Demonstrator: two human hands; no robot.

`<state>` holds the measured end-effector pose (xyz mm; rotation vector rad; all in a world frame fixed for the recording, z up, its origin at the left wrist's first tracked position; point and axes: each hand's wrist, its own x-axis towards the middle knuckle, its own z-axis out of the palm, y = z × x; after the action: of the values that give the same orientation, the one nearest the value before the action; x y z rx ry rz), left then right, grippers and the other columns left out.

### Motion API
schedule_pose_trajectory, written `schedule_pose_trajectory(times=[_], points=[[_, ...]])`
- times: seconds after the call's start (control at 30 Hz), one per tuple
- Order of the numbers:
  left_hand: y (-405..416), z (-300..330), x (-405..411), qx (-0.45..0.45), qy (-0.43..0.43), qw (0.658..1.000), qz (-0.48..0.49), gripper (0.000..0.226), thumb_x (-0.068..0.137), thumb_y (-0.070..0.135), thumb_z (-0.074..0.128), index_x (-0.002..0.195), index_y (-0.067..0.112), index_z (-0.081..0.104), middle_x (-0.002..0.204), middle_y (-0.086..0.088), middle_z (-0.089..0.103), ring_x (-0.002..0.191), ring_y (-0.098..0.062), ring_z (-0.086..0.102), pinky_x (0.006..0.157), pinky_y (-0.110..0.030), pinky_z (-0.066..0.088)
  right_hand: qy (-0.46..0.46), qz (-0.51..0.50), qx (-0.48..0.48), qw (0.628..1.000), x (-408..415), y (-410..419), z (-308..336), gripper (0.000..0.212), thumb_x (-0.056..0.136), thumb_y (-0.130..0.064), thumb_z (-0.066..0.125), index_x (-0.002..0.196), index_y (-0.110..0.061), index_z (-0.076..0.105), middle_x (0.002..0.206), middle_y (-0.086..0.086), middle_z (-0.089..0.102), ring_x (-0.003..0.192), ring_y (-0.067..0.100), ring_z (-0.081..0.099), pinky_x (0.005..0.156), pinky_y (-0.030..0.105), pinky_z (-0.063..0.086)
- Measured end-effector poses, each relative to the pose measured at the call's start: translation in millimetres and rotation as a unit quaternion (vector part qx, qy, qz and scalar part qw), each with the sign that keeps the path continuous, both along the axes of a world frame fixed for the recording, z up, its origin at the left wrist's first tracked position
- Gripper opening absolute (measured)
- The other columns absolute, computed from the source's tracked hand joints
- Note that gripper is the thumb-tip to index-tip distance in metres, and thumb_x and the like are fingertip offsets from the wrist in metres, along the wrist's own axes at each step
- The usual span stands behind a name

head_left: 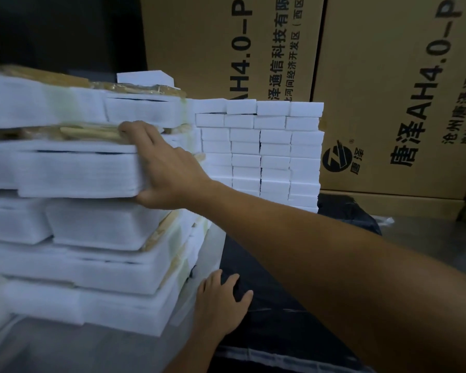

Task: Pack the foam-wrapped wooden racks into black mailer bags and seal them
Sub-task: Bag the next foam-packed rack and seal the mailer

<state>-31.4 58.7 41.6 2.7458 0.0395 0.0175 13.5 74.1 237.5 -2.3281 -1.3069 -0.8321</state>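
A tall stack of foam-wrapped wooden racks [92, 267] fills the left half of the view. My right hand [164, 165] reaches across and grips the second rack from the top [70, 170] at its right end, fingers over its upper edge and thumb under it. Pale wood shows between the foam layers there. My left hand [221, 302] lies flat with spread fingers on a black mailer bag [277, 319], which is laid out on the table right of the stack.
A wall of small white foam blocks [261, 154] stands behind the bag. Large printed cardboard boxes [388, 103] rise at the back and right. Grey metal table surface [428, 238] shows at the right.
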Motion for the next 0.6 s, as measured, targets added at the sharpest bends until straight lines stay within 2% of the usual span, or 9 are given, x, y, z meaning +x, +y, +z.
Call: schedule_pose_trajectory(times=[0.13,0.2,0.33,0.4,0.47,0.5,0.53,0.57,0.6], points=[[0.3,-20.4,14.2,0.008,-0.013,1.0,-0.006,0.058,0.099,0.055,0.037,0.149,0.025,0.035,0.158,-0.005,0.025,0.145,-0.026,0.022,0.117,-0.036,0.016,0.0,0.032,0.062,0.998,-4.2,-38.9,-6.7,0.102,0.066,-0.03,0.088,0.148,-0.01,0.03,0.151,0.004,0.035,0.107,0.034,0.058,0.072,0.046,0.054],[0.0,-31.0,23.0,0.007,-0.001,1.0,-0.008,0.061,0.097,0.06,0.037,0.149,0.029,0.034,0.159,-0.003,0.023,0.145,-0.027,0.021,0.117,-0.038,0.016,0.012,0.029,0.09,0.995,-4.9,-67.3,-17.4,0.104,0.066,-0.028,0.09,0.149,-0.012,0.03,0.156,0.004,0.032,0.109,0.031,0.058,0.075,0.046,0.054],[0.1,-52.6,38.3,0.02,-0.021,1.0,0.003,0.067,0.092,0.071,0.03,0.149,0.036,0.033,0.161,-0.002,0.021,0.147,-0.022,0.018,0.12,-0.04,0.015,0.028,0.016,0.133,0.991,-5.4,-136.9,-55.4,0.104,0.068,-0.029,0.086,0.152,-0.024,0.024,0.165,-0.004,0.019,0.121,0.03,0.058,0.072,0.052,0.057],[-0.1,-57.7,40.8,0.085,-0.054,0.995,0.014,0.068,0.091,0.072,0.029,0.143,0.033,0.044,0.158,-0.006,0.027,0.147,-0.024,0.021,0.12,-0.048,0.01,0.047,0.0,0.152,0.987,-7.4,-174.3,-80.0,0.107,0.069,-0.023,0.084,0.15,-0.042,0.017,0.165,-0.014,0.015,0.123,0.034,0.056,0.077,0.057,0.056],[-3.2,-53.6,37.2,0.177,-0.122,0.977,-0.001,0.056,0.086,0.065,0.05,0.116,0.022,0.069,0.14,-0.015,0.052,0.134,-0.03,0.044,0.115,-0.058,0.016,0.06,-0.04,0.16,0.984,-12.1,-209.9,-106.4,0.117,0.066,-0.015,0.088,0.146,-0.054,0.014,0.164,-0.022,0.013,0.118,0.04,0.059,0.081,0.06,0.055],[-6.7,-48.5,34.8,0.22,-0.177,0.959,-0.024,0.042,0.077,0.055,0.068,0.095,0.018,0.075,0.12,-0.015,0.066,0.116,-0.031,0.058,0.11,-0.06,0.023,0.068,-0.061,0.161,0.983,-15.8,-225.5,-119.7,0.12,0.064,-0.016,0.091,0.146,-0.056,0.013,0.164,-0.023,0.013,0.12,0.037,0.059,0.083,0.059,0.056],[-10.6,-44.3,33.3,0.245,-0.242,0.938,-0.051,0.028,0.066,0.04,0.079,0.077,0.016,0.074,0.097,-0.012,0.071,0.096,-0.031,0.065,0.102,-0.056,0.032,0.077,-0.082,0.16,0.981,-19.5,-239.3,-133.0,0.122,0.063,-0.019,0.092,0.146,-0.056,0.012,0.164,-0.024,0.014,0.123,0.032,0.058,0.085,0.057,0.056],[-13.6,-42.0,33.5,0.238,-0.306,0.919,-0.07,0.019,0.06,0.026,0.083,0.069,0.015,0.07,0.079,-0.008,0.069,0.08,-0.029,0.065,0.091,-0.05,0.038,0.089,-0.102,0.158,0.978,-23.9,-251.9,-146.6,0.122,0.063,-0.021,0.092,0.147,-0.057,0.011,0.163,-0.024,0.016,0.126,0.027,0.056,0.088,0.055,0.056],[-15.4,-35.1,34.0,0.176,-0.32,0.927,-0.083,0.013,0.062,0.016,0.079,0.068,0.014,0.067,0.07,-0.006,0.065,0.071,-0.029,0.062,0.079,-0.044,0.042,0.098,-0.119,0.16,0.975,-27.3,-261.9,-158.8,0.122,0.064,-0.023,0.092,0.147,-0.057,0.009,0.163,-0.022,0.02,0.127,0.022,0.055,0.089,0.052,0.056]])
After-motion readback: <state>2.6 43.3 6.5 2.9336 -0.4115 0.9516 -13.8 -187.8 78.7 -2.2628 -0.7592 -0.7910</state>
